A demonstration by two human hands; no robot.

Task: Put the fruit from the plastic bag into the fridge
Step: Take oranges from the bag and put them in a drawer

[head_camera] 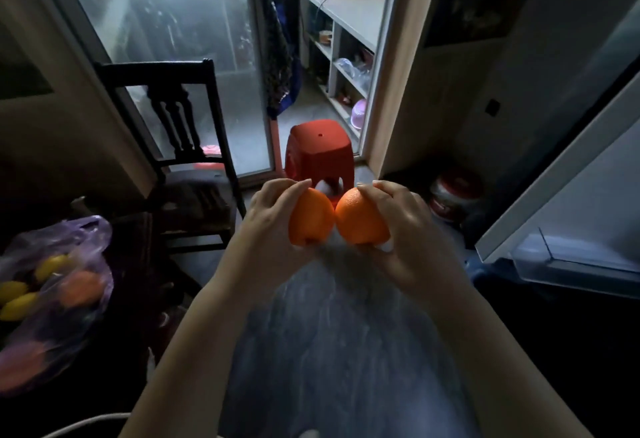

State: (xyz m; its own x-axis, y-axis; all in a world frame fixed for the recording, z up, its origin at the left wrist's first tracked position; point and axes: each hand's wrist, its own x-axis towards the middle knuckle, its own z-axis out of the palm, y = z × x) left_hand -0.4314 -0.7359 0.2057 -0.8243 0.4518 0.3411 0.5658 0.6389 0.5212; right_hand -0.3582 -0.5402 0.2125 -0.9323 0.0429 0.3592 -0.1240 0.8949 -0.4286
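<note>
My left hand (270, 219) grips one orange (310, 221) and my right hand (403, 226) grips a second orange (360, 219). The two oranges touch each other in mid-air above the floor, in the middle of the view. A purple see-through plastic bag (52, 295) lies on the dark table at the left, holding yellow lemons (17, 302) and another orange fruit (81, 287). The open fridge door (568, 195) with a clear door shelf (568, 257) stands at the right edge.
A dark wooden chair (180, 146) stands left of centre beside the table. A red plastic stool (320, 148) sits straight ahead by a glass sliding door (173, 39). A pot (453, 195) rests on the floor near the fridge. Shelves (346, 53) lie beyond the doorway.
</note>
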